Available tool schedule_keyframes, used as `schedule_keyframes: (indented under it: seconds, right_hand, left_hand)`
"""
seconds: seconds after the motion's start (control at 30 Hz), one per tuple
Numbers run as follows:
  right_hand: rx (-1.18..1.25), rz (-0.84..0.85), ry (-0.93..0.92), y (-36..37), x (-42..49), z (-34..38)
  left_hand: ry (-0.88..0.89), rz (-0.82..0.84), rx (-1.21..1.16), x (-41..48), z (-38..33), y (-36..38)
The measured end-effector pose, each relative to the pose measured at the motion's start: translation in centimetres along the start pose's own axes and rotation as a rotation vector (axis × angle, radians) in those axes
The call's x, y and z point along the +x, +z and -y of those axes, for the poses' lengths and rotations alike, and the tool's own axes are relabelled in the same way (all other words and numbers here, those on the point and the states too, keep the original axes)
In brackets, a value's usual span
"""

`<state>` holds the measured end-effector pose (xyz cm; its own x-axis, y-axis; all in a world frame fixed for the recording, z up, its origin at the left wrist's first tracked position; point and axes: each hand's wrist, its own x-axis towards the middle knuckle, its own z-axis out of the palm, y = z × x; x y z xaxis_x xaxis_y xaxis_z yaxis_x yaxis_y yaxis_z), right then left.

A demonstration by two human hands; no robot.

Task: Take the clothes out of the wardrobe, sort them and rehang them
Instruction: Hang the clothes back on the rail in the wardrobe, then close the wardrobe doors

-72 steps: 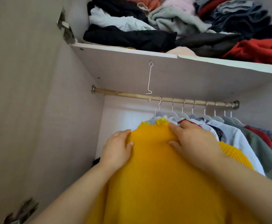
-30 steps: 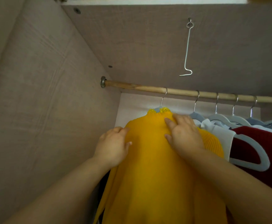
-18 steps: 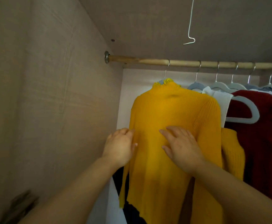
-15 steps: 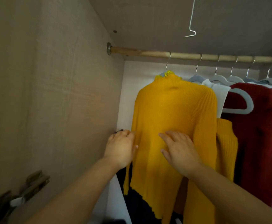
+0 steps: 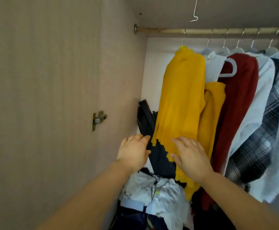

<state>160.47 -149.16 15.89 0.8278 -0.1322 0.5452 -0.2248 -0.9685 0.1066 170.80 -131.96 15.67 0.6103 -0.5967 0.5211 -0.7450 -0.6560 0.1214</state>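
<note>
Two open-fingered hands — left hand [image 5: 133, 154] beside yellow sweater [image 5: 182, 97] hem, right hand [image 5: 191, 157] flat on it.

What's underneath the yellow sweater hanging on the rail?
A heap of pale blue and navy clothes lies below the yellow sweater. The right hand covers part of its hem.
</note>
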Motion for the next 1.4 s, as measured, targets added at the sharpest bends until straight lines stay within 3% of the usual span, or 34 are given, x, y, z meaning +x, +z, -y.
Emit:
schedule_keyframes:
  seconds: [0.27, 0.5, 0.63, 0.77, 0.9, 1.0, 1.07, 1.13, 1.4]
  right_hand:
    - [0.063, -0.007, -0.047, -5.4, -8.2, 6.1]
    - [0.073, -0.125, -0.076, -11.6, -10.7, 11.4]
    - [0.095, -0.24, -0.079, -15.3, -11.1, 15.7]
    - [0.092, -0.358, -0.047, -18.7, -10.9, 20.0]
    - [0.13, -0.478, -0.04, -21.7, -10.6, 24.3]
    - [0.131, -0.593, -0.073, -23.6, -10.5, 27.4]
    - [0.117, -0.654, -0.099, -24.9, -10.5, 29.1]
    - [0.1, -0.688, -0.124, -25.9, -10.4, 30.4]
    - [0.021, -0.701, -0.172, -28.6, -9.4, 32.3]
  left_hand:
    - [-0.023, -0.062, 0.013, -11.0, -1.0, -5.7]
    - [0.042, -0.204, -0.01, -16.3, -0.8, -12.2]
    - [0.177, -0.438, 0.018, -19.5, -0.1, -17.3]
    - [0.177, -0.774, -0.05, -22.3, 2.6, -21.8]
    - [0.217, -0.976, -0.104, -24.4, 6.5, -25.0]
    - [0.119, -0.909, -0.176, -25.1, 8.6, -26.1]
    - [0.052, -0.715, -0.291, -25.3, 9.4, -26.0]
    - [0.096, -0.546, -0.41, -25.4, 10.1, -25.2]
    - [0.226, -0.496, -0.452, -24.9, 9.9, -24.1]
